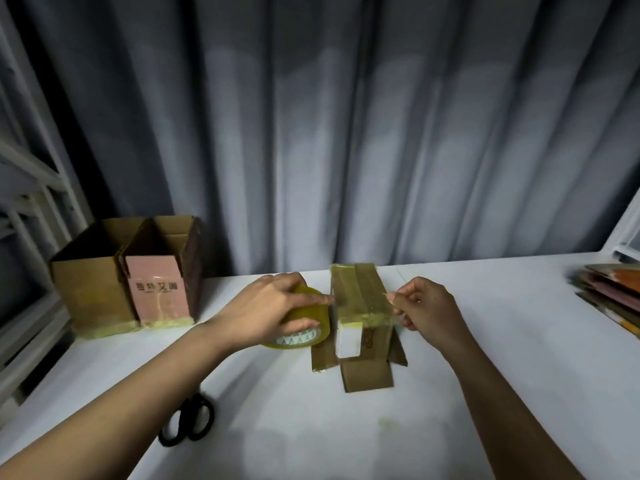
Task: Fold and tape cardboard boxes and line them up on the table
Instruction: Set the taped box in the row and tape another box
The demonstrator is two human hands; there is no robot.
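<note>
1. Box point(360, 306) in work stands upside down at mid-table, its taped bottom up and its open flaps splayed on the table point(485, 358); scissors point(188, 422) lie nearer than the box, to its left.
2. Left hand point(273, 310) grips the tape roll point(304, 323) against the box's left side; right hand point(424, 310) pinches what seems a tape end at its right edge.
3. Beyond the box, far left, two finished boxes point(128, 275) stand side by side; flat cardboard point(609, 292) waits far right.

White table point(485, 393), 3 cardboard boxes point(363, 306), scissors point(188, 422), flat cardboard stack point(613, 296)
</note>
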